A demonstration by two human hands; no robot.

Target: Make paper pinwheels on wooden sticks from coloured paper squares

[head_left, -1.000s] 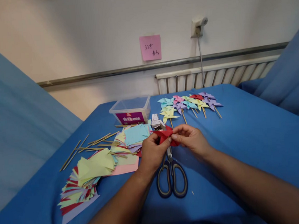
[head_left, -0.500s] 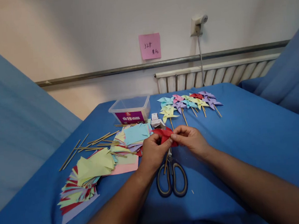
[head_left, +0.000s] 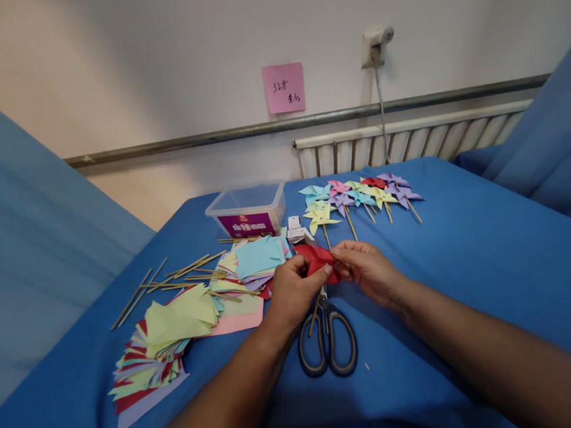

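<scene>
A red paper pinwheel (head_left: 317, 256) is between my hands, above the middle of the table. My left hand (head_left: 298, 287) is closed on it, thumb pressed near its centre. The fingers of my right hand (head_left: 366, 268) pinch the pinwheel's right edge. A thin wooden stick (head_left: 314, 317) slants down from below the pinwheel; its upper end is hidden. Under it lie scissors (head_left: 327, 336) with dark handles toward me, their blades mostly covered by the paper and my hands.
Finished pinwheels (head_left: 360, 195) lie at the back right. On the left are coloured paper sheets (head_left: 180, 318), more cut paper (head_left: 260, 255) and loose sticks (head_left: 138, 298). A clear plastic box (head_left: 245, 207) and a small white box (head_left: 296, 229) stand behind on the blue tablecloth (head_left: 468, 279).
My right fingers have shifted slightly right, from the pinwheel's centre to its edge. The red paper looks more opened out, and the stick tilts a little more. My left hand keeps its hold.
</scene>
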